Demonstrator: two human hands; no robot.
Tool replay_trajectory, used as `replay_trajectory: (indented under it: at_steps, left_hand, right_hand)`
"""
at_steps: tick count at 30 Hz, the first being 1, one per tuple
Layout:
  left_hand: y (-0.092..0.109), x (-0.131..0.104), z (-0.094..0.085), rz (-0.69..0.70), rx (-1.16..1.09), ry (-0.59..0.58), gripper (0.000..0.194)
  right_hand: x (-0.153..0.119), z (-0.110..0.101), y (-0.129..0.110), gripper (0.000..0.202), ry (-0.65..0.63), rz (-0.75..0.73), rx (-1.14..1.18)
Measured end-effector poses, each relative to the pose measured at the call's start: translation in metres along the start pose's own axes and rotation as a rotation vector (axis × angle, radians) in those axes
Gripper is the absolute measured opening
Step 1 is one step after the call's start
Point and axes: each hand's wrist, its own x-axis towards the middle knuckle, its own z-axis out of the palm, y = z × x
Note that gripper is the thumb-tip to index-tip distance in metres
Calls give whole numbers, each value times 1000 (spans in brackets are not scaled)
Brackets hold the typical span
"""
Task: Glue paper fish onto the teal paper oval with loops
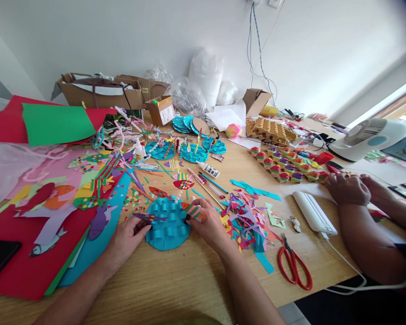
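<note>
A round blue paper disc (167,228) with raised loops lies on the wooden table in front of me. At its left edge my left hand (133,232) pinches a small purple paper fish (148,217). My right hand (205,221), at the right edge, has its fingers closed on a striped red and green paper fish (190,209). Another red fish (158,192) is at the back rim of the disc, near a white beaded piece (178,197). A fish with coloured dots (183,184) lies just behind.
Coloured sheets (47,253) cover the left side. Paper scraps (246,216), red-handled scissors (294,266), a white power bank (314,214) and another person's hands (348,189) are to the right. Glue (208,169) and blue decorated discs (193,153) stand behind.
</note>
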Motion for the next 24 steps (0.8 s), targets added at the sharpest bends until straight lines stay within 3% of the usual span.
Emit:
replay_trajectory:
  at_steps: [24]
  left_hand:
    - [5, -1, -4, -6, -11, -25, 19]
  right_hand:
    - [-2, 0, -2, 16, 15, -23, 6]
